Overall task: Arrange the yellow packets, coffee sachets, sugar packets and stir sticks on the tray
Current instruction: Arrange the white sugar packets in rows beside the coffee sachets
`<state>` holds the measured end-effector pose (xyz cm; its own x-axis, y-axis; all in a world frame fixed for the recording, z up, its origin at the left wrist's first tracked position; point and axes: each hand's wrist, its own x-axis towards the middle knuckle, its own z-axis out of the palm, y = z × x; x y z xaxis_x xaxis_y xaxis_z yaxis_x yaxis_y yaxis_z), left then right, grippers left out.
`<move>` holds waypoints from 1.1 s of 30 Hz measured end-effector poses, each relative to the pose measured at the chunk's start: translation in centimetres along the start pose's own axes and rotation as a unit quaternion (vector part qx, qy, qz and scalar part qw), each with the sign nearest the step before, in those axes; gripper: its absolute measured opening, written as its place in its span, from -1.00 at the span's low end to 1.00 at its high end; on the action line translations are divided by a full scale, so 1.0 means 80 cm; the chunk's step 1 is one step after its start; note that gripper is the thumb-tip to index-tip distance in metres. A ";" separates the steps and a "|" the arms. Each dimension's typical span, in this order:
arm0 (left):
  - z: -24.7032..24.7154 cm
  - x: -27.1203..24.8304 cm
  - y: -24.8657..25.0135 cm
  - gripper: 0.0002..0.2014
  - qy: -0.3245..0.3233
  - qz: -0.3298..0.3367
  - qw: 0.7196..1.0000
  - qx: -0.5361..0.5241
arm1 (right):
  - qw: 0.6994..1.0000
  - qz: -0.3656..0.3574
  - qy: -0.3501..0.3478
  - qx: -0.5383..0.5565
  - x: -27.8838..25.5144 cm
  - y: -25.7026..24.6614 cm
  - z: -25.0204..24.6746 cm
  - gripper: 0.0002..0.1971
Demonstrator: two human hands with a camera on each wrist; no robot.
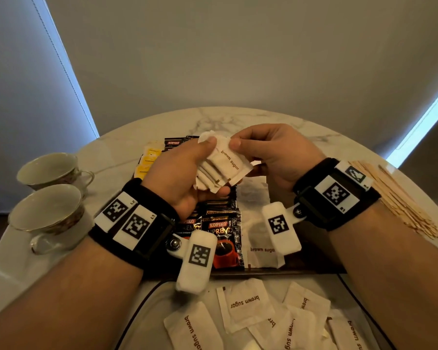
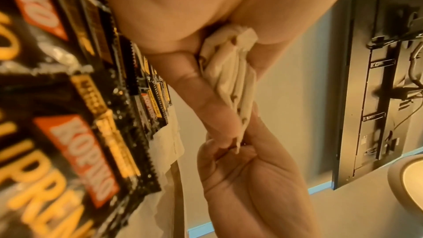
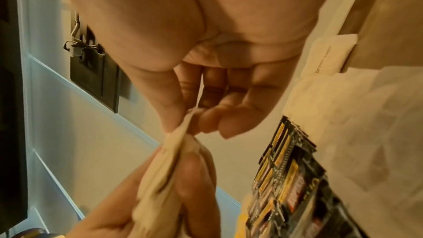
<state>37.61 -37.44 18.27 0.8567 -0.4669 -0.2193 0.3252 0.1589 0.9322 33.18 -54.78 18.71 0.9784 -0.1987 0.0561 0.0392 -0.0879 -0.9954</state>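
Sugar packets, a fanned stack marked "brown sugar", are held above the tray: the left hand curls its fingers round the stack, thumb on top, while the right hand pinches the top packet's edge between thumb and fingertips. Risk: pulling one packet free may drag its neighbours, spilling them onto the coffee sachets below or among the loose packets on the worktop. Thin paper may also tear under a hard pinch.
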 end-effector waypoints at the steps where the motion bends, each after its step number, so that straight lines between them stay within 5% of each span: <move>1: -0.001 0.001 0.000 -0.85 0.006 0.001 1.000 -0.003 | 1.000 -0.003 0.016 0.007 0.001 0.000 0.002 -0.95; 6: -0.002 0.002 0.000 -0.84 0.010 -0.008 0.999 -0.029 | 0.996 0.003 0.068 0.064 0.007 0.003 0.009 -0.83; 12: 0.004 0.000 -0.005 -0.72 -0.036 -0.011 0.999 -0.023 | 0.998 -0.035 0.047 -0.021 0.002 0.009 0.015 -0.89; 18: -0.006 0.011 -0.003 -0.87 0.042 0.033 0.995 -0.087 | 0.999 0.017 0.017 -0.027 0.001 0.007 0.006 -0.62; 23: -0.011 0.015 0.000 -0.82 0.066 0.045 0.990 -0.112 | 0.998 0.031 0.044 0.037 0.004 0.002 0.004 -0.74; 28: -0.006 0.011 -0.009 -0.67 -0.006 0.085 0.995 -0.053 | 0.997 0.040 0.033 0.064 -0.002 0.005 0.013 -0.76; 33: -0.005 0.012 -0.010 -0.61 0.014 0.114 0.993 -0.034 | 0.995 0.039 0.068 0.063 0.000 0.002 0.013 -0.83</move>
<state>38.36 -37.67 17.21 0.9216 -0.3878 -0.0135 0.1467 0.3161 0.9373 33.38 -53.74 18.48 0.9437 -0.3303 -0.0198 -0.0018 0.0546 -0.9985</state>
